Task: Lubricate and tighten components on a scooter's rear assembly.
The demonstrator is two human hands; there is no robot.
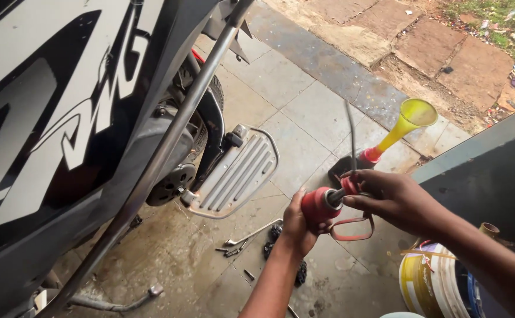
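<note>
Left hand (297, 227) closed around the red body of an oil can (321, 204), palm under it, can held in the air over the tiled floor (304, 100). Right hand (387, 197) gripping the top of the same can, fingers (357, 176) wrapped near the base of the thin metal spout (350, 132), which rises almost straight up. Red trigger lever (351, 229) hanging below the can, between both wrists.

Just behind the hands, standing on the floor, a yellow funnel (410, 121) with a red neck, tilted to the right, mouth open toward the camera. Beside its base a dark object, too hidden to identify.

Below the hands, on the wet floor, a metal wrench (251, 234) and some small dark parts, close together. To the left, a silver ribbed footrest (234, 174) folded out from a black and white scooter (63, 118), with a steel guard bar (169, 141) running diagonally along its side. Rear wheel (201, 132) partly visible behind the bar.

At lower right, near the right forearm, a yellow and white bucket (428, 280). Farther back, reddish paving stones (434, 47) and some grass with litter.
</note>
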